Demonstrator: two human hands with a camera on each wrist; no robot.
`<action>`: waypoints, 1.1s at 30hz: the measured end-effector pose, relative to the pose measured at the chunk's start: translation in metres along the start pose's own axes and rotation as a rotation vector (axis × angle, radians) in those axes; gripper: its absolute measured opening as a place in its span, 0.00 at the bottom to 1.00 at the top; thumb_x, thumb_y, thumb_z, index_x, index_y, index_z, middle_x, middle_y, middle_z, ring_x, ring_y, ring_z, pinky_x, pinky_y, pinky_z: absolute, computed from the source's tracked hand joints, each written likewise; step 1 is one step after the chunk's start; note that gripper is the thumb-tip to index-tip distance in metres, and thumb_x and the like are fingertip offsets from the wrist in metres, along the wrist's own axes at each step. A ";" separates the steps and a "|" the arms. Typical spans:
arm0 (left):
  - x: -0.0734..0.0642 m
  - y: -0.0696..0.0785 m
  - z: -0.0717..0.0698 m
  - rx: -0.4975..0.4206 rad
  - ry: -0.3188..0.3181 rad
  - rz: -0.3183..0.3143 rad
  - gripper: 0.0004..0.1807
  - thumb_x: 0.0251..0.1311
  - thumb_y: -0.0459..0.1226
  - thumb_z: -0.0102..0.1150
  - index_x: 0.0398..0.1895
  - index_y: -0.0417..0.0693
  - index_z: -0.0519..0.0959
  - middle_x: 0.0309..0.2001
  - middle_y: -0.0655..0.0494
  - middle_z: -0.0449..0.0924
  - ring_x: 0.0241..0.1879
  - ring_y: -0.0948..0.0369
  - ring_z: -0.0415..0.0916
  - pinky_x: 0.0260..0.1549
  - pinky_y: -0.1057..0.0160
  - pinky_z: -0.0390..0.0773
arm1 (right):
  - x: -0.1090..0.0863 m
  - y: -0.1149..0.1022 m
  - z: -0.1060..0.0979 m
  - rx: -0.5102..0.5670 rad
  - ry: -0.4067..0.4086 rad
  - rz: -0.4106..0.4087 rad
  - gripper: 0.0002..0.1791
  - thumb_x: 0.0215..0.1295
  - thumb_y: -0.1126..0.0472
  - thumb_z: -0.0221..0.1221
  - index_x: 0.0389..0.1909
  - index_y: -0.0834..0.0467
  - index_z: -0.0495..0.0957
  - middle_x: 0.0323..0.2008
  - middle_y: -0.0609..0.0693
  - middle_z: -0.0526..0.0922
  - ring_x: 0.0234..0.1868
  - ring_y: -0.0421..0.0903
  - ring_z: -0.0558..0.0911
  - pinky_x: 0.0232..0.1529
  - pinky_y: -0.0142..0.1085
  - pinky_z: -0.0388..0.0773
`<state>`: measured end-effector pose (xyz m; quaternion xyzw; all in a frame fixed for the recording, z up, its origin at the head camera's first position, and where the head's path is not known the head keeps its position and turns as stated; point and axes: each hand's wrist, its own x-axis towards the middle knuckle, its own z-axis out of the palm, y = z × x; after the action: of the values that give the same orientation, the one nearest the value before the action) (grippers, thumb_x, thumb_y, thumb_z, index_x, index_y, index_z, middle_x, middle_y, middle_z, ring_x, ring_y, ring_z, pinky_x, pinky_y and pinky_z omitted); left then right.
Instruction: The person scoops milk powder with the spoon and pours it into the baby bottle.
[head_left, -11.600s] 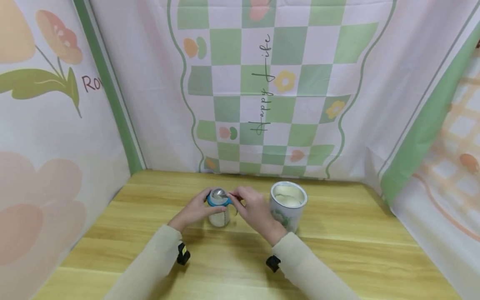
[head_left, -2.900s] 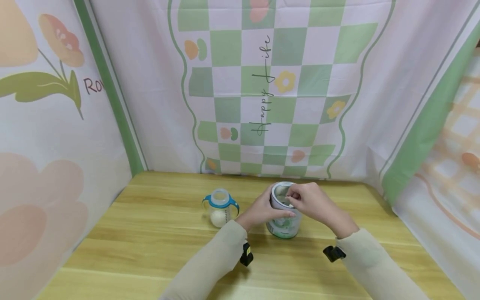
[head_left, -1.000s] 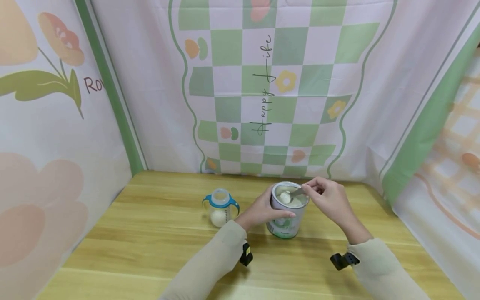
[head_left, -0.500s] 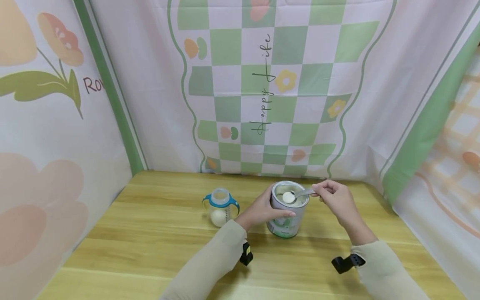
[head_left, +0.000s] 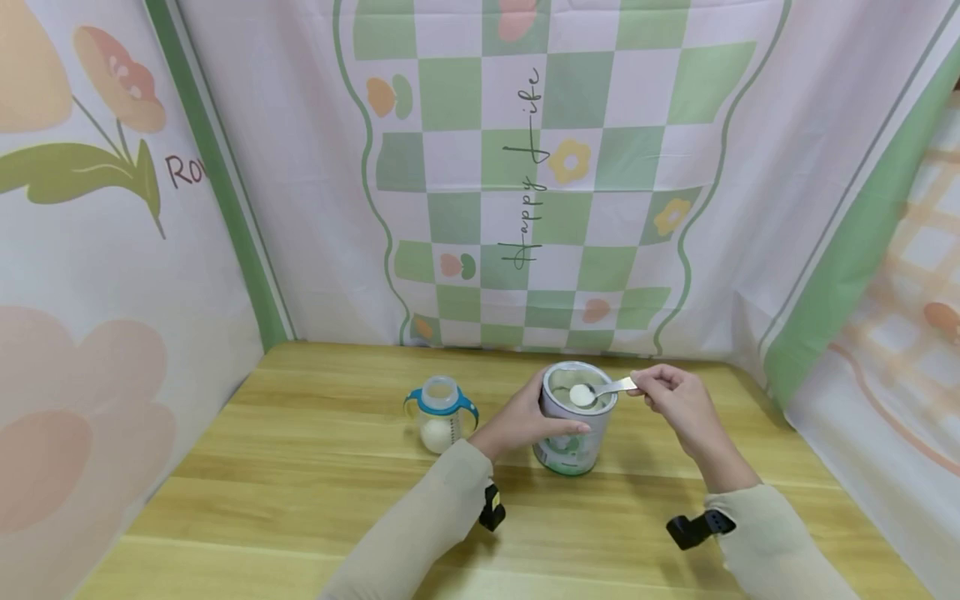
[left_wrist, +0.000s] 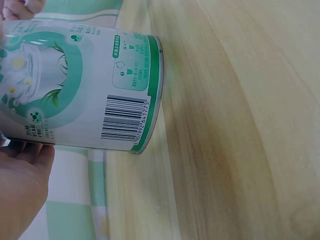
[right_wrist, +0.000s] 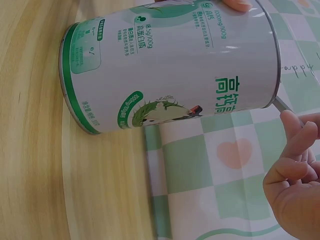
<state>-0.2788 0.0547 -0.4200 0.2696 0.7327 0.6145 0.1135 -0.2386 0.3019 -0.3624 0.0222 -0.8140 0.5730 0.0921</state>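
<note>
A white and green milk powder can (head_left: 572, 454) stands open-topped on the table. My left hand (head_left: 521, 421) grips its side near the rim, thumb across the front and fingers behind. My right hand (head_left: 678, 408) pinches the handle of a metal spoon (head_left: 621, 385). A rounded heap of pale powder (head_left: 581, 395) fills the spoon's bowl, which overlaps the can's mouth in the head view. In the right wrist view the bowl is hidden behind the can, and only the spoon's handle (right_wrist: 281, 104) shows at the rim.
Left of the can stands a clear baby bottle (head_left: 438, 421) with a blue two-handled collar, uncapped, with pale powder in it. The wooden table (head_left: 300, 467) ends at a checkered cloth backdrop (head_left: 517, 300), with printed curtains on both sides.
Earlier my hands were at the bottle, the spoon over its mouth; then both moved to the can. The spoon has risen from the powder, loaded, and shifted slightly right. My left hand has stayed on the can.
</note>
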 end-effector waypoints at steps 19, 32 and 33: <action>0.003 0.003 -0.001 0.023 0.016 -0.043 0.51 0.50 0.50 0.78 0.75 0.68 0.56 0.61 0.70 0.69 0.59 0.66 0.69 0.61 0.49 0.67 | 0.001 -0.014 0.002 0.046 0.006 -0.053 0.17 0.73 0.57 0.60 0.43 0.70 0.79 0.29 0.41 0.84 0.29 0.36 0.76 0.33 0.27 0.76; -0.001 0.010 -0.008 0.068 -0.018 -0.025 0.55 0.54 0.49 0.75 0.80 0.63 0.49 0.67 0.66 0.65 0.67 0.61 0.62 0.65 0.45 0.63 | 0.001 -0.022 0.006 -0.007 0.016 -0.101 0.24 0.72 0.51 0.61 0.44 0.73 0.77 0.29 0.41 0.85 0.30 0.36 0.78 0.35 0.27 0.78; -0.002 0.011 -0.009 0.082 -0.009 -0.045 0.57 0.53 0.50 0.75 0.80 0.63 0.48 0.69 0.66 0.63 0.68 0.61 0.60 0.65 0.45 0.62 | 0.001 -0.022 0.006 -0.011 0.016 -0.106 0.24 0.72 0.51 0.61 0.44 0.72 0.77 0.30 0.41 0.85 0.30 0.36 0.78 0.36 0.27 0.78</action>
<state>-0.2786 0.0469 -0.4081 0.2603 0.7626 0.5801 0.1193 -0.2374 0.2887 -0.3436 0.0604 -0.8141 0.5630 0.1291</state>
